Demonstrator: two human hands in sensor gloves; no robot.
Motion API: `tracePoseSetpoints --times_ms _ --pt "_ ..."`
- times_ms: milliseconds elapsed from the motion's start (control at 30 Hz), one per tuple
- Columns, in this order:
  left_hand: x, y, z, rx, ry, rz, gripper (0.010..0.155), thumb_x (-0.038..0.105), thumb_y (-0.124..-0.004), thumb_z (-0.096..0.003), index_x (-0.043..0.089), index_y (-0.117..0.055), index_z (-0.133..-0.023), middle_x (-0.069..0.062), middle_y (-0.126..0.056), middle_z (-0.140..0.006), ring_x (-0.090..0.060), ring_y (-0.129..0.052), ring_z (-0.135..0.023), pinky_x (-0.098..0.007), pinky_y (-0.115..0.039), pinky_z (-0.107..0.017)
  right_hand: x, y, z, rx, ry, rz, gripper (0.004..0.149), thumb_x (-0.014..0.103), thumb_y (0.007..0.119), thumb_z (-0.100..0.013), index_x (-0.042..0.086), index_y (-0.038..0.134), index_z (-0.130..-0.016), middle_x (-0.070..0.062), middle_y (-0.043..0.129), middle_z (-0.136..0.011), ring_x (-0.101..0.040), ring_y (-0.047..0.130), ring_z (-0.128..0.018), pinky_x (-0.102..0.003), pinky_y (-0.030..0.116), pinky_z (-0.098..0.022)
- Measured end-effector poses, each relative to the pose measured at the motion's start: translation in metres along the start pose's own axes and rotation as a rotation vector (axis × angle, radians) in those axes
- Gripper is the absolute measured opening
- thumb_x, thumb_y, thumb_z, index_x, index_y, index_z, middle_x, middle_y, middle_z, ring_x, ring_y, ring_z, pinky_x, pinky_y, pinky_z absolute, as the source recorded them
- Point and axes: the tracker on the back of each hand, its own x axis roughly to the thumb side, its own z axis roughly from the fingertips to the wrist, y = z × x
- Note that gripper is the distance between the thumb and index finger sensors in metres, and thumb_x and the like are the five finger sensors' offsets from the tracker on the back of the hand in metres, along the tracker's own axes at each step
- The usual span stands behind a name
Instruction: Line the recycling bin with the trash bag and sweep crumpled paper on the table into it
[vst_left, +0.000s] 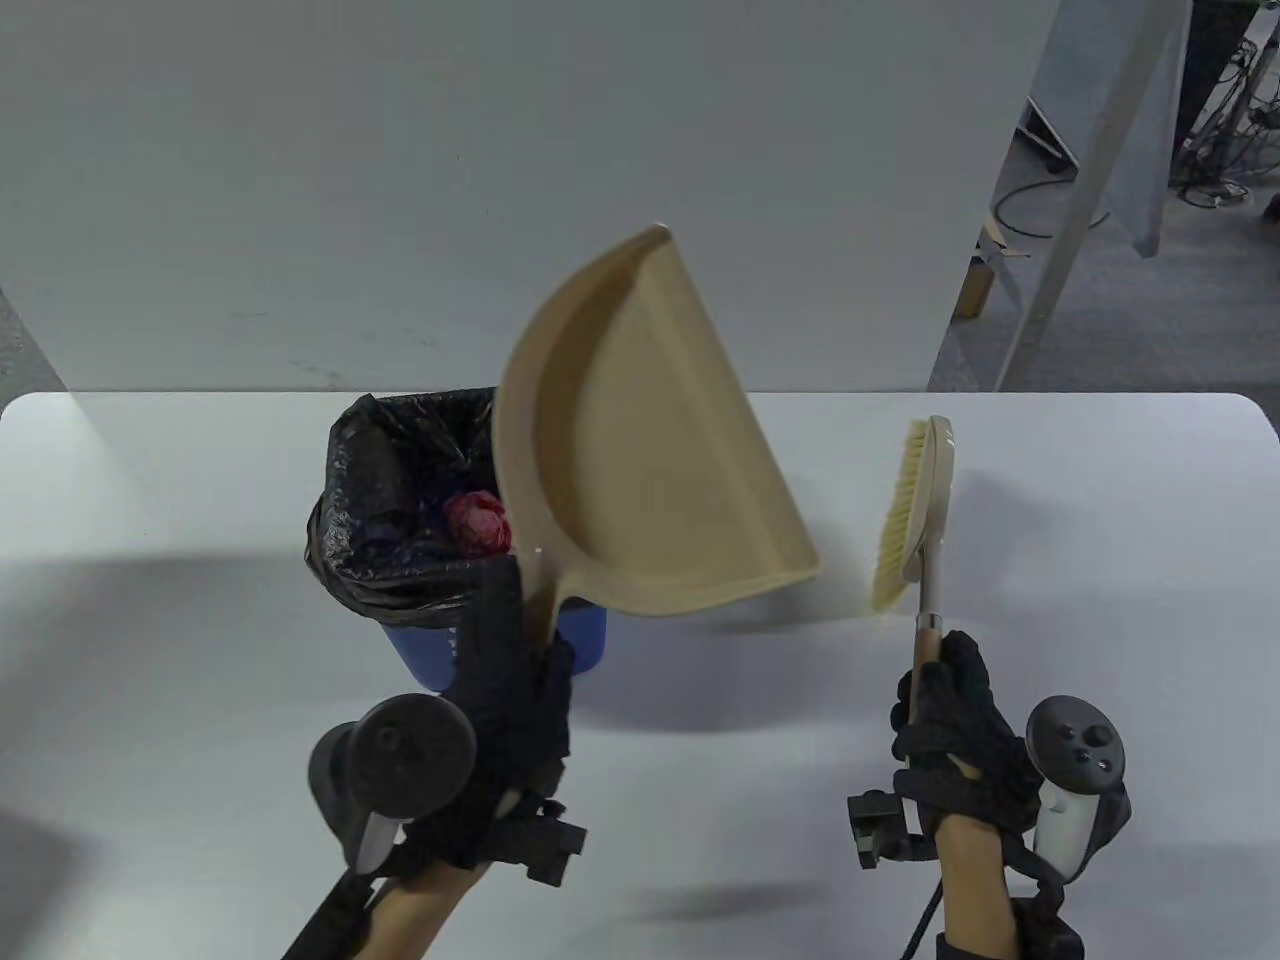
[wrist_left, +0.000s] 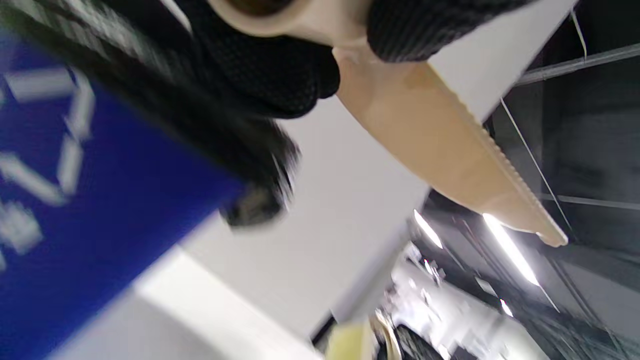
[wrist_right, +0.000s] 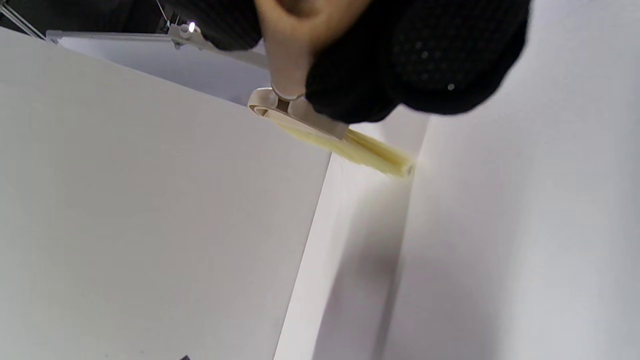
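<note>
Left hand (vst_left: 515, 690) grip round dustpan (vst_left: 640, 450) handle, right hand (vst_left: 950, 725) round brush (vst_left: 915, 510), pan tilted over bag-lined bin (vst_left: 420, 520) w/ red paper (vst_left: 478, 522).

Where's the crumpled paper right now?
In the table view, a red crumpled paper lies inside the bag-lined blue bin, left of centre, just beside the tilted dustpan held up by the left hand.

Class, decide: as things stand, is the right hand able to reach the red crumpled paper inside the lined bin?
Probably not directly. The right hand grips the brush, and the raised dustpan held by the left hand stands between it and the red crumpled paper.
</note>
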Motion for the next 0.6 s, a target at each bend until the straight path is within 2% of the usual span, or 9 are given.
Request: tracePoseSetpoints --times_ms 167,300,433,600 --pt "0.012 -0.056 -0.021 -0.132 0.042 0.037 0.079 0.032 -0.069 -0.06 0.006 -0.021 -0.116 -0.022 -0.043 -0.117 -0.028 -0.082 -0.093 -0.034 -0.092 -0.061 0.002 -0.007 0.002 -0.06 -0.026 -0.027 0.057 0.028 0.052 -0.064 0.006 0.034 -0.114 -0.029 0.07 -0.093 -0.031 0.086 -0.059 -0.043 0.085 -0.041" --pt "0.012 -0.088 -0.04 -0.185 0.123 0.079 0.08 0.032 -0.069 -0.0601 0.005 -0.019 -0.116 -0.023 -0.04 -0.117 -0.029 -0.08 -0.094 -0.034 -0.091 -0.062 0.003 -0.01 0.003 -0.081 -0.033 -0.048 0.058 0.028 0.051 -0.064 0.006 0.032 -0.114 -0.028 0.069 -0.094 -0.031 0.086 -0.06 -0.043 0.084 -0.041" --pt "0.004 -0.119 -0.055 -0.233 0.19 0.053 0.079 0.032 -0.068 -0.061 0.005 -0.018 -0.115 -0.023 -0.039 -0.117 -0.029 -0.079 -0.095 -0.034 -0.091 -0.064 0.003 -0.011 0.004 -0.093 -0.031 -0.058 0.058 0.028 0.051 -0.065 0.006 0.031 -0.114 -0.029 0.067 -0.095 -0.031 0.085 -0.06 -0.043 0.084 -0.042" --pt "-0.016 -0.149 -0.062 -0.272 0.236 0.04 0.079 0.033 -0.067 -0.0618 0.005 -0.016 -0.116 -0.022 -0.038 -0.118 -0.027 -0.078 -0.097 -0.033 -0.091 -0.066 0.003 -0.011 0.004 -0.096 -0.032 -0.06 0.059 0.028 0.051 -0.065 0.005 0.03 -0.114 -0.029 0.067 -0.095 -0.031 0.085 -0.061 -0.043 0.084 -0.042"
